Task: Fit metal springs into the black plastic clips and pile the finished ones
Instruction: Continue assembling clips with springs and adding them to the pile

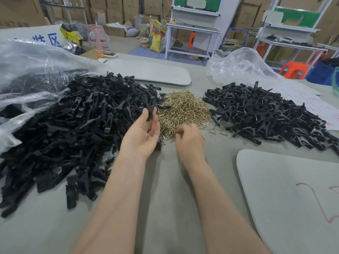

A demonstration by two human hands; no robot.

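The left hand (143, 132) pinches a black plastic clip (149, 107). The right hand (189, 140) reaches into golden wire springs (183, 109), its grip unclear. The bigger clip heap (64, 125) to the left is still unfitted.

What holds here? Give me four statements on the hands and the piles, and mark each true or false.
1. The left hand holds a black plastic clip. True.
2. The metal springs lie between two black piles. True.
3. The right hand rests on a grey pad. False: it reaches into the near edge of the springs.
4. The finished clips are piled on the left. False: they lie right of the springs; the left pile shows no springs.
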